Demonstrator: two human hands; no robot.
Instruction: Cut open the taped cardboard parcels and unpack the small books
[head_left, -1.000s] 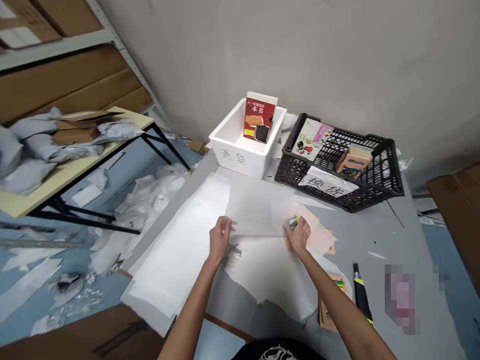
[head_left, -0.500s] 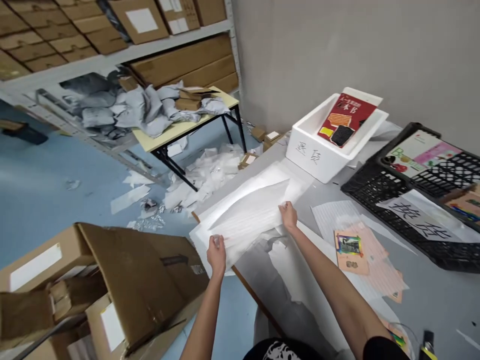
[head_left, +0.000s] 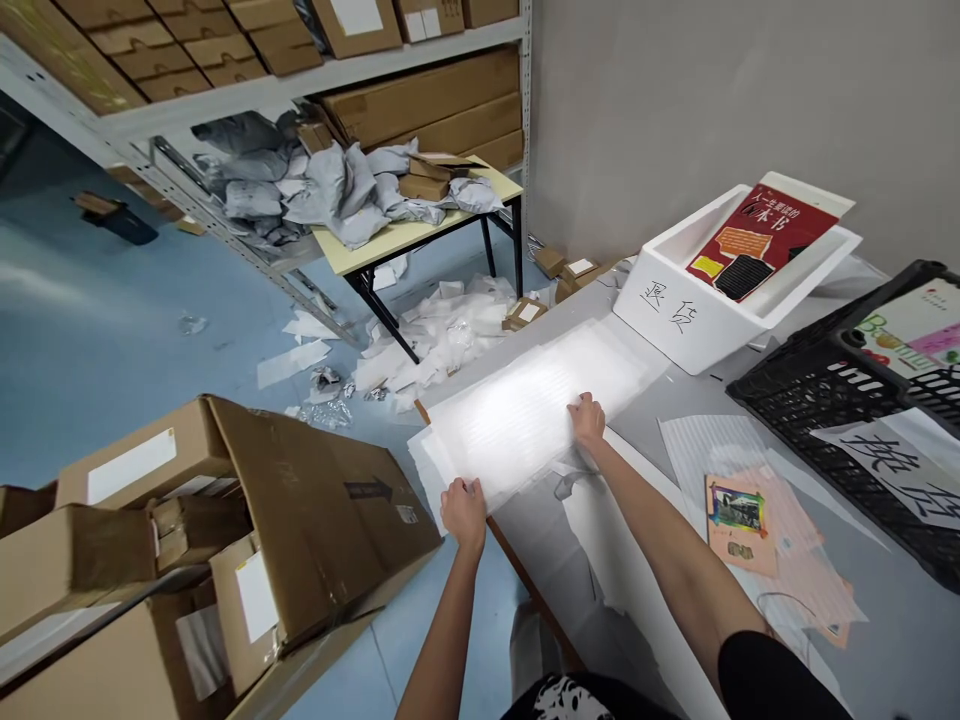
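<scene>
A white, finely ribbed packing sheet (head_left: 517,410) lies nearly flat on a stack of similar sheets at the left end of the grey table. My left hand (head_left: 463,513) is closed on its near left corner. At the near edge, farther right, my right hand (head_left: 587,418) pinches the same sheet. To the right of my right forearm lie pink-orange printed cards (head_left: 741,525), partly covered by thin translucent sheets (head_left: 814,540). Crumpled white wrapping (head_left: 600,520) is close to my body.
A white foam box (head_left: 675,310) holds a red book (head_left: 761,240). Beside it stands a black crate (head_left: 795,375). An open carton (head_left: 315,520) full of boxes is at lower left. Grey parcels (head_left: 337,190) cover a yellow table (head_left: 345,257); scraps (head_left: 442,330) litter the floor.
The sheet, raised and bowed between my hands before, now lies flatter on the stack. The view has shifted left, so most things appear farther right.
</scene>
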